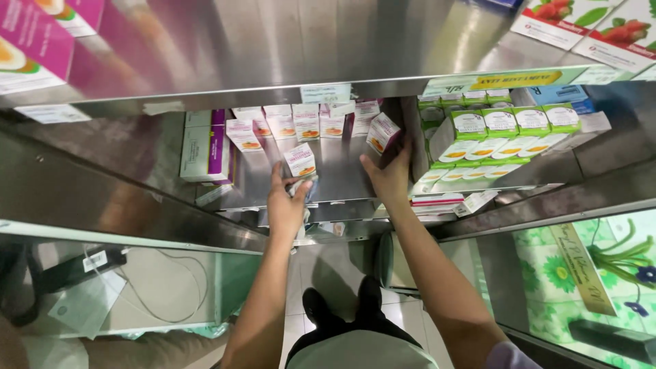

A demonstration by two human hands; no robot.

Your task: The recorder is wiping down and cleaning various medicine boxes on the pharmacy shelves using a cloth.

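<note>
The left hand (pixel 285 205) holds 1 small pink-and-white box (pixel 299 161) above the metal shelf (pixel 342 174) — fingers closed around its lower end. The right hand (pixel 388 179) touches another tilted box (pixel 383 132) with its fingertips — whether it grips, I cannot tell.

One small white-and-pink carton (pixel 299 160) with an orange picture on its face stood tilted above the bare steel shelf (pixel 338 179), gripped from below by the left hand (pixel 287 205). A second carton of the same kind (pixel 383 132) was canted at the right end of the back row, its pink side outward, with the right hand (pixel 389 179) touching its lower edge.
</note>
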